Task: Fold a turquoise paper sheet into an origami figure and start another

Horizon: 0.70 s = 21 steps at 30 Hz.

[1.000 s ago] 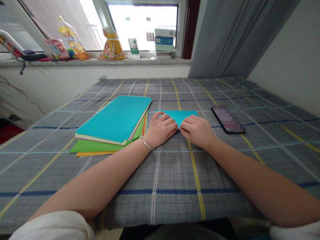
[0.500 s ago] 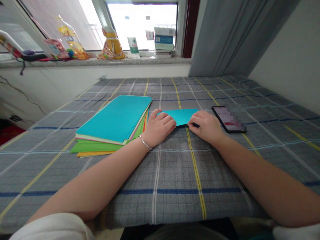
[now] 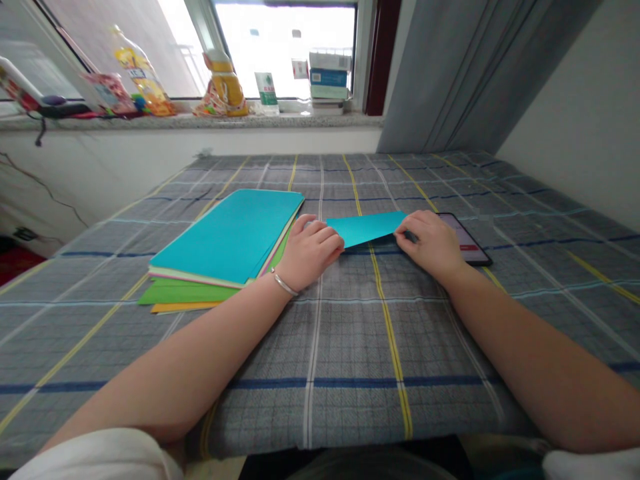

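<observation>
together, left hand [image 3: 311, 251] and right hand [image 3: 431, 244] hold a blue paper [image 3: 367, 230].

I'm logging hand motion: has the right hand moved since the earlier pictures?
Yes, rightward: the right hand now partly hides the phone in view.

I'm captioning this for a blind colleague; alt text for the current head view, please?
A person's left hand and right hand hold a turquoise paper at its ends over a plaid cloth. A stack of coloured paper lies left; a phone, partly hidden by the right hand, lies right.
</observation>
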Motion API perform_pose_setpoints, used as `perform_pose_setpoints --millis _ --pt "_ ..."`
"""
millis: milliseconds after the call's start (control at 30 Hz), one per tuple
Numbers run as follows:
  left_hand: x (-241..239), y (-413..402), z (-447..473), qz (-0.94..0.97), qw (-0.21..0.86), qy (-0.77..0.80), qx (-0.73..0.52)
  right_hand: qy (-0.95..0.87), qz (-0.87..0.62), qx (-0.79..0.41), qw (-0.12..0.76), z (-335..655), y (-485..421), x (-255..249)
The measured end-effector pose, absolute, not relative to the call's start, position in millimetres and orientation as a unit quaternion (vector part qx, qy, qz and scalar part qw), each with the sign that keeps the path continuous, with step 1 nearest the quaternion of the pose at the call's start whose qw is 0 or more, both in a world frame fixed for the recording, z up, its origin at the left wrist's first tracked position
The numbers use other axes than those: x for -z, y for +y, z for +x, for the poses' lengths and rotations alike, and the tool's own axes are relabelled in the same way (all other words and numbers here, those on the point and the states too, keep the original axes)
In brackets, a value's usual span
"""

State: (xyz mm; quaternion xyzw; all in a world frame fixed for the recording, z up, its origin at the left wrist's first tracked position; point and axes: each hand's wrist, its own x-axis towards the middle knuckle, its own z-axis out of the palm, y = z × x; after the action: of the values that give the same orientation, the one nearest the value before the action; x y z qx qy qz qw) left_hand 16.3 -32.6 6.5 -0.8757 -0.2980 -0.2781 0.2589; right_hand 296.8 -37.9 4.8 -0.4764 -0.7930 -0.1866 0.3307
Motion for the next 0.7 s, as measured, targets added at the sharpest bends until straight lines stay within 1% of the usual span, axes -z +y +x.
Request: perform_pose_setpoints --millis 233,300,433,500,567,700 --pt "-6.8 -28.3 12.3 -0.871 0.241 -0.309 0.295 -0.774 -0.513 0.167 0.333 302.2 -35.7 -4.1" --pt "-5.6 -27.9 11.9 -0.873 0.212 -0.319 0.303 -0.77 -0.52 0.17 0.327 303.8 -35.3 -4.6" --pt "-1.7 -29.4 13.0 -0.865 0.115 -0.354 0.336 -0.782 -0.518 0.175 0.299 302.1 -38.3 -6.5" --pt "0.8 -29.8 13.9 -0.865 0.092 -0.365 0.331 -0.802 -0.503 0.16 0.28 297.0 -42.0 -7.2" --pt "3.2 -29.3 14.4 -0.874 0.101 -0.368 0.301 -0.835 -0.474 0.127 0.249 290.3 -46.7 -8.0" --pt "6.5 -26.9 13.6 -0.882 0.12 -0.377 0.255 -0.892 -0.425 0.05 0.146 281.1 -54.6 -12.1"
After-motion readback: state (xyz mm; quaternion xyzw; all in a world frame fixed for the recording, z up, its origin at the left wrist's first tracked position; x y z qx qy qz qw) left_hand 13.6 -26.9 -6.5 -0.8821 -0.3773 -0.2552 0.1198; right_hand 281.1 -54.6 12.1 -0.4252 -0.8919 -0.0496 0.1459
